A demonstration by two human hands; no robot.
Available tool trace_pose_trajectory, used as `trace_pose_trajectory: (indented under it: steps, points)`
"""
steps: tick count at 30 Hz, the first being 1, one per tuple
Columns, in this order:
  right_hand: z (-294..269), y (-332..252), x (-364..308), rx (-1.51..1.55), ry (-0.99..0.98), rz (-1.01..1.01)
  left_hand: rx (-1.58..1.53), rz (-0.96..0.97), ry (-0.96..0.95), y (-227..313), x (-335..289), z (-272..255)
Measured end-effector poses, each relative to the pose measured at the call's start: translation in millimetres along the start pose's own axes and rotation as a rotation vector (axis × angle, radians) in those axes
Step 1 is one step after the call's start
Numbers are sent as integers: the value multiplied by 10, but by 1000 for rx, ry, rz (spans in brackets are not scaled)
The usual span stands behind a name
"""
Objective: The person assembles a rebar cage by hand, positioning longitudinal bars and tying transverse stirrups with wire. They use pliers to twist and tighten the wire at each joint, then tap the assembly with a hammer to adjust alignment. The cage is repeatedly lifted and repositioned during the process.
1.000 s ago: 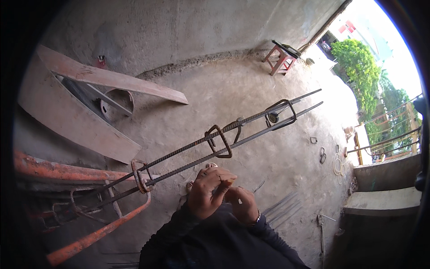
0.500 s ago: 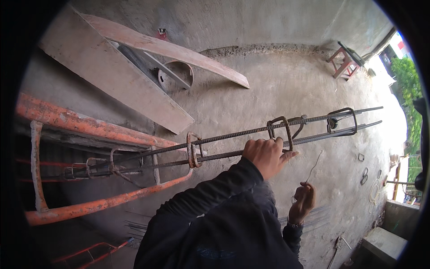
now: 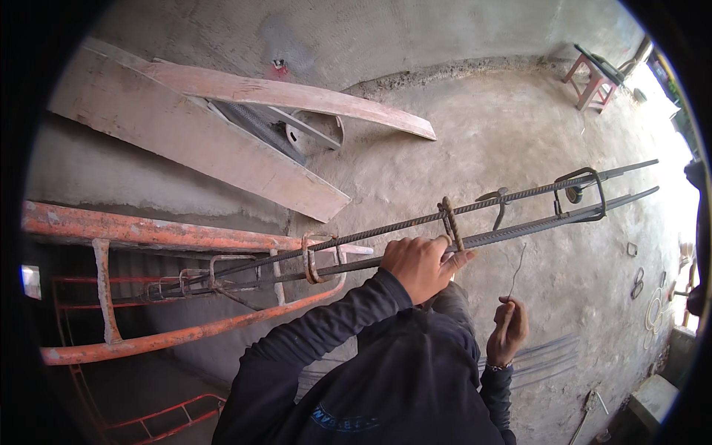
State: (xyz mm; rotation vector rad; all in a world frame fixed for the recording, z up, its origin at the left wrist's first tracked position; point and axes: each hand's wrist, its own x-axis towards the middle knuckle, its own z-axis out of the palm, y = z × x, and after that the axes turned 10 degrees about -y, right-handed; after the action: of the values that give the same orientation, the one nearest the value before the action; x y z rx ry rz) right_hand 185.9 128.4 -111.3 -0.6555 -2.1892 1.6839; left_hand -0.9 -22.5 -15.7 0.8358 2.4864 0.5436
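Observation:
A long rebar cage [image 3: 356, 239] of ribbed steel bars runs from the dark area at left to the upper right, with bent stirrups around it. My left hand [image 3: 419, 267] is closed over the lower bars, thumb pointing right, just below a rusty stirrup [image 3: 452, 225] seen nearly edge-on. Its palm side is hidden. Below and to the right of the cage, my right hand [image 3: 508, 331] pinches a thin tie wire [image 3: 518, 271] that sticks upward from its fingers, apart from the bars. Another stirrup [image 3: 602, 196] surrounds the bars near their right end.
An orange metal scaffold frame [image 3: 185, 236] stands under the cage's left part. Wide boards [image 3: 222, 152] lie beyond it, by the wall. A stool [image 3: 593, 81] is at far right. Loose rods [image 3: 545, 356] and wire rings [image 3: 653, 310] lie on the concrete floor.
The stirrup by my left hand has turned from an open loop to nearly edge-on. My left hand stays on the cage; my right hand still holds the wire. The view has shifted.

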Motion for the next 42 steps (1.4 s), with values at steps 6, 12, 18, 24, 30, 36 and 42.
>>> trace_pose_trajectory:
  steps: [6,12,18,24,30,36,42]
  points:
    - [-220,57,95,-157,-278,-151,-191,-24,-128,-52,5,-109]
    - [-204,194,103,-102,-486,-232,-241,-82,-269,-43,29,-209]
    - [-69,196,144,-102,-574,-297,-199,-45,-223,27,63,-234]
    - [399,94,185,140,-359,-213,-205,-109,-293,64,62,-305]
    - [600,-103,250,188,-366,-143,-275,-96,-294,13,50,-312]
    - [629,-87,389,142,-332,-222,-503,-152,-281,-33,69,-211]
    - [595,-68,451,-12,-352,-227,-359,-11,-210,-72,57,-199]
